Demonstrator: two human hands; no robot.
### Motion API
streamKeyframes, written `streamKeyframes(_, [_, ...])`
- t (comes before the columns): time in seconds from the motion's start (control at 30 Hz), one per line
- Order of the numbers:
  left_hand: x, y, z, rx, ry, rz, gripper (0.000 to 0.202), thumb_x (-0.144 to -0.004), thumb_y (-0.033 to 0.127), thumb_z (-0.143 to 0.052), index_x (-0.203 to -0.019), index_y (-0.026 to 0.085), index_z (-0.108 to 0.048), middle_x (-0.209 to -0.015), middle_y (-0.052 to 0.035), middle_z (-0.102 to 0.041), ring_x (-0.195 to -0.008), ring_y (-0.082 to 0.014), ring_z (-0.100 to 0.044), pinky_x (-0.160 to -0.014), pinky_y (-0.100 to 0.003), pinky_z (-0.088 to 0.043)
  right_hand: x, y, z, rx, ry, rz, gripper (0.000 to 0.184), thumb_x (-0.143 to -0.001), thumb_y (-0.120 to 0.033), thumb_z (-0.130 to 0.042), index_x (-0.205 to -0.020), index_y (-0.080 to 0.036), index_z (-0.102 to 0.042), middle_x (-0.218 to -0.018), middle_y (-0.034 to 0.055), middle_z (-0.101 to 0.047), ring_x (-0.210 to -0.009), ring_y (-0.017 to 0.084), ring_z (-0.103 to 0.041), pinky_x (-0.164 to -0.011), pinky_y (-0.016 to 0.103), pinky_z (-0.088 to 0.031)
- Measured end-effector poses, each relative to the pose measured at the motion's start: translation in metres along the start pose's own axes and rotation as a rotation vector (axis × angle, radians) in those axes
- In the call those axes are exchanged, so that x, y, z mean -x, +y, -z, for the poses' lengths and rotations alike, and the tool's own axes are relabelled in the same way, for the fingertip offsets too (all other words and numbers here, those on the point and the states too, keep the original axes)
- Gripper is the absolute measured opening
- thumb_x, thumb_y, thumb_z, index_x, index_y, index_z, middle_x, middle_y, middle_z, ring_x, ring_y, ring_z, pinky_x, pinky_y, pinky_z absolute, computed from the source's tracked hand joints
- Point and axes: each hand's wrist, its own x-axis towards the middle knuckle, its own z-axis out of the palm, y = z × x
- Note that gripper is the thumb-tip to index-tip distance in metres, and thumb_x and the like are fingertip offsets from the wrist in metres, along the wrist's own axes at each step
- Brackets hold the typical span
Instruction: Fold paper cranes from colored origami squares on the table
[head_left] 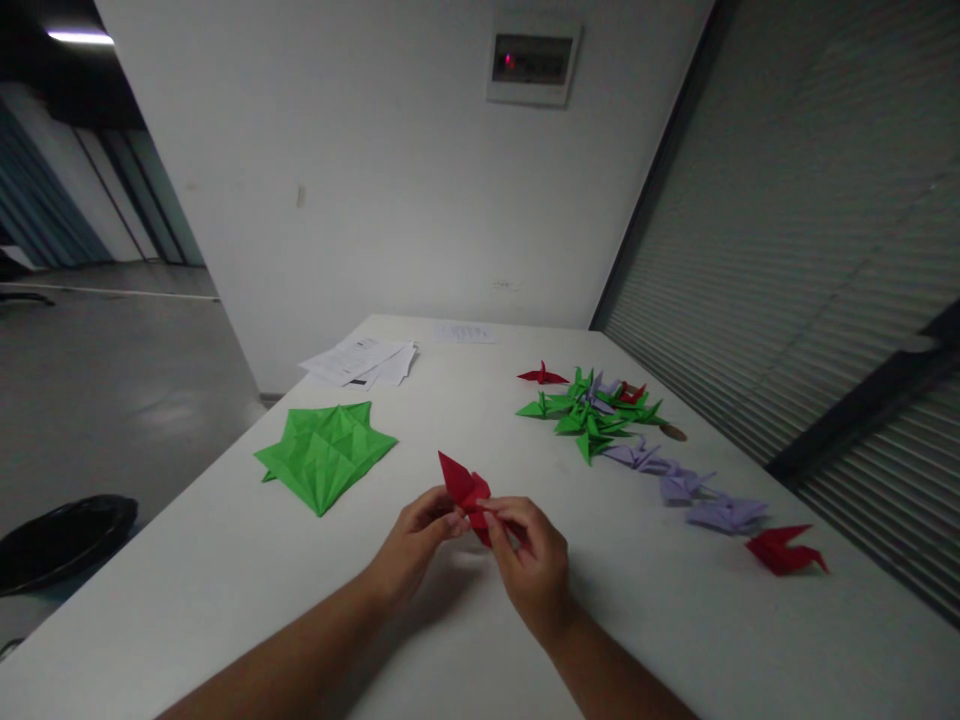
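Note:
A red origami crane (463,482) is held between my two hands, a little above the white table (247,600). My left hand (421,535) pinches it from the left with thumb and fingers. From the right, my right hand (529,550) grips its near part, with thumb and index finger closed on the paper. One pointed red flap rises to the upper left. The fingers hide some of the folds. To the left lies creased green paper (326,450), spread out with pointed corners.
Green cranes (589,420) lie piled at the right back, with a few purple and red ones. Purple cranes (726,512) and a red crane (784,550) line the right side. Printed sheets (364,360) lie at the back left. A black bin (67,540) stands left of the table.

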Motion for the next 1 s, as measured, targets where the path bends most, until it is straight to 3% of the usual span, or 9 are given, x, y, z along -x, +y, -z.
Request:
streamKeyframes(0.1, [0.002, -0.004, -0.003, 0.154, -0.047, 0.014, 0.038, -0.077, 0.033, -0.084, -0.11, 0.018, -0.075, -0.113, -0.012, -0.072, -0.106, -0.0266, -0.064, -0.097, -0.037, -0.048, 0.001, -0.003, 0.002, 0.022, -0.201, 0.234, 0.038, -0.089, -0.003, -0.063, -0.117, -0.028, -0.067, -0.116, 0.0081, -0.077, -0.111, 0.026, -0.072, -0.097, 0.044, -0.06])
streamKeyframes(0.17, [0.001, -0.007, -0.001, 0.219, 0.002, 0.036, 0.037, -0.075, 0.033, -0.086, -0.107, 0.017, -0.075, -0.11, -0.011, -0.073, -0.101, -0.0243, -0.066, -0.094, -0.035, -0.05, -0.002, -0.005, 0.002, 0.022, -0.309, 0.298, 0.041, -0.089, -0.002, -0.06, -0.121, -0.027, -0.067, -0.119, 0.0093, -0.075, -0.117, 0.027, -0.07, -0.1, 0.048, -0.059])
streamKeyframes(0.3, [-0.003, -0.009, 0.005, 0.225, 0.09, 0.084, 0.032, -0.072, 0.028, -0.088, -0.098, 0.016, -0.073, -0.095, -0.0078, -0.073, -0.085, -0.0187, -0.067, -0.079, -0.029, -0.053, -0.01, -0.012, 0.004, -0.022, -0.451, 0.322, 0.042, -0.089, -0.004, -0.052, -0.123, -0.024, -0.067, -0.12, 0.0116, -0.074, -0.12, 0.028, -0.067, -0.101, 0.051, -0.058])
streamKeyframes(0.43, [-0.005, -0.009, 0.01, 0.195, 0.043, 0.082, 0.045, -0.065, 0.023, -0.093, -0.104, 0.016, -0.073, -0.109, -0.0112, -0.072, -0.091, -0.0221, -0.067, -0.081, -0.031, -0.054, -0.012, -0.014, 0.007, -0.122, -0.495, 0.247, 0.039, -0.091, -0.008, -0.046, -0.119, -0.026, -0.067, -0.114, 0.0106, -0.073, -0.114, 0.027, -0.067, -0.099, 0.05, -0.057])
streamKeyframes(0.6, [-0.006, -0.011, 0.016, 0.108, -0.006, 0.101, 0.06, -0.052, 0.014, -0.097, -0.106, 0.017, -0.071, -0.111, -0.0099, -0.07, -0.09, -0.0223, -0.067, -0.077, -0.03, -0.054, -0.006, -0.011, 0.002, -0.319, -0.359, -0.024, 0.024, -0.098, -0.019, -0.044, -0.101, -0.026, -0.067, -0.097, 0.0083, -0.07, -0.094, 0.024, -0.069, -0.084, 0.043, -0.058])
streamKeyframes(0.73, [-0.008, -0.014, 0.017, 0.028, -0.057, 0.117, 0.052, -0.06, 0.013, -0.093, -0.106, 0.017, -0.071, -0.111, -0.0106, -0.07, -0.084, -0.0206, -0.068, -0.074, -0.03, -0.053, -0.003, -0.011, -0.007, -0.416, -0.233, -0.143, 0.013, -0.097, -0.026, -0.053, -0.09, -0.025, -0.064, -0.087, 0.0057, -0.065, -0.084, 0.022, -0.066, -0.077, 0.038, -0.057])
streamKeyframes(0.87, [-0.009, -0.016, 0.016, 0.052, -0.024, 0.122, 0.041, -0.067, 0.014, -0.089, -0.104, 0.017, -0.072, -0.109, -0.0112, -0.071, -0.086, -0.0219, -0.069, -0.076, -0.031, -0.054, 0.0, 0.001, -0.015, -0.3, -0.065, -0.281, 0.007, -0.09, -0.027, -0.062, -0.085, -0.023, -0.061, -0.081, 0.0026, -0.06, -0.074, 0.018, -0.06, -0.066, 0.03, -0.053])
streamKeyframes(0.93, [-0.009, -0.017, 0.017, 0.05, -0.006, 0.122, 0.039, -0.067, 0.014, -0.088, -0.103, 0.016, -0.073, -0.107, -0.0117, -0.072, -0.086, -0.0219, -0.069, -0.076, -0.031, -0.054, 0.001, 0.013, -0.016, -0.176, 0.063, -0.421, 0.015, -0.08, -0.026, -0.071, -0.091, -0.022, -0.062, -0.082, 0.0017, -0.06, -0.072, 0.017, -0.058, -0.065, 0.029, -0.052])
streamKeyframes(1.0, [-0.009, -0.018, 0.018, 0.04, 0.004, 0.122, 0.041, -0.067, 0.016, -0.089, -0.105, 0.016, -0.074, -0.106, -0.0121, -0.073, -0.083, -0.0206, -0.068, -0.074, -0.03, -0.053, 0.002, 0.025, -0.016, -0.119, 0.084, -0.553, 0.042, -0.067, -0.026, -0.081, -0.105, -0.021, -0.065, -0.095, 0.0052, -0.066, -0.078, 0.019, -0.06, -0.065, 0.029, -0.052])
